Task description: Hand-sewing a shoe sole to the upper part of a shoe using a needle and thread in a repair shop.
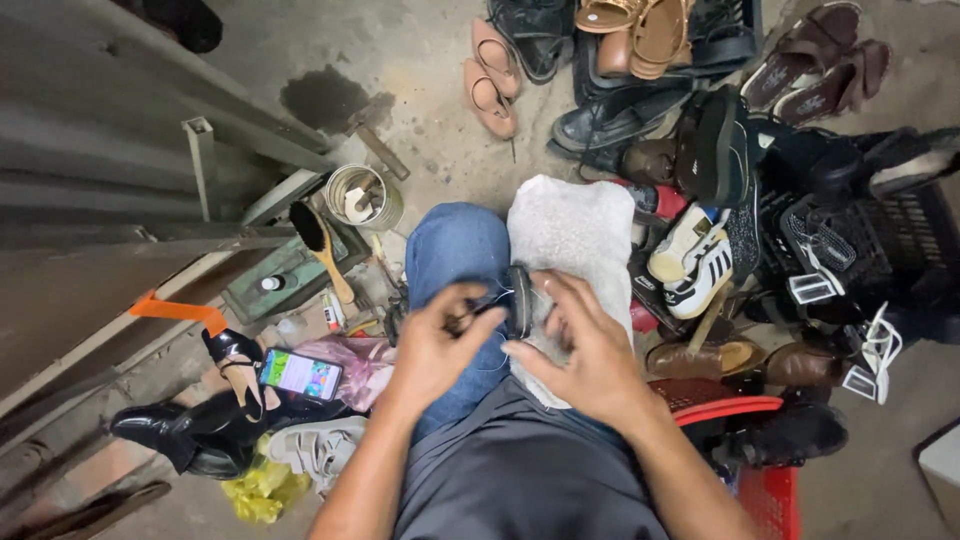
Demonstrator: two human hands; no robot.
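1. Standing at eleven o'clock from the hands, a round metal tin is seen with pale scraps inside; a black crate at three o'clock is heaped with footwear.
2. A dark shoe is held upright on the white cloth over the knees, between both hands.
3. The left hand is pinched shut on thin thread at nine o'clock of the shoe.
4. The right hand is spread loosely, fingertips touching the shoe's four o'clock side.

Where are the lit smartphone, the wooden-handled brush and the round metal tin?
Lit smartphone [300,375], head view, middle of its screen.
Wooden-handled brush [312,230], head view, dark bristle head.
Round metal tin [388,208], head view, outer wall.
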